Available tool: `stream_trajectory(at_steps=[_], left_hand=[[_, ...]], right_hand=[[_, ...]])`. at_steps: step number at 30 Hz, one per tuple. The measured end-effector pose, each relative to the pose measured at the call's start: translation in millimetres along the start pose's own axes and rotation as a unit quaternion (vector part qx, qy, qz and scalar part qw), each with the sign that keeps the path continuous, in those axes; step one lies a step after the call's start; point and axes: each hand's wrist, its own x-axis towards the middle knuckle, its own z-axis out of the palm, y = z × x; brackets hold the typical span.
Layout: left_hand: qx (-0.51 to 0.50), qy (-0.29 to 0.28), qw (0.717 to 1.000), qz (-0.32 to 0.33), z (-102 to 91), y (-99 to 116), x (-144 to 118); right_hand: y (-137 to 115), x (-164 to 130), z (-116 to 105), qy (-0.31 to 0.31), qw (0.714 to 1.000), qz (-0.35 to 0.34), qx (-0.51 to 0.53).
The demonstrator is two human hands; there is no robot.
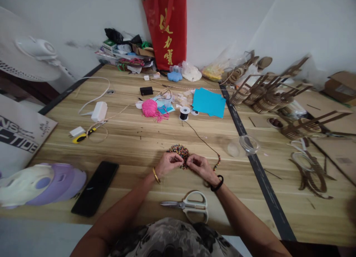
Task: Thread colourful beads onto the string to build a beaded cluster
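Small multicoloured beads lie heaped on the wooden table, just beyond my fingertips. My left hand pinches thumb and forefinger together at the heap's near edge; whatever is between them is too small to make out. Close on its right, my right hand is also closed in a pinch, apparently on the black cord, whose end is hidden by the fingers. From a spool behind the heap, the black cord curves right and toward me. Strung beads sit on it beside my right hand, and it passes under that wrist.
Scissors lie in front of me, with a black phone to their left. Beyond the heap are pink yarn and blue sheets. A yellow cutter lies left; woven baskets stand right.
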Motion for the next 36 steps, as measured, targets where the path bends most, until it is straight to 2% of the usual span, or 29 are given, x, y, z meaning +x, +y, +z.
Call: stream_trajectory(at_steps=[36], left_hand=[[0.021, -0.010, 1.000, 0.012, 2.2, 2.4, -1.0]], right_hand=[[2.6, -0.4, 0.6, -0.007, 0.999, -0.012, -0.029]])
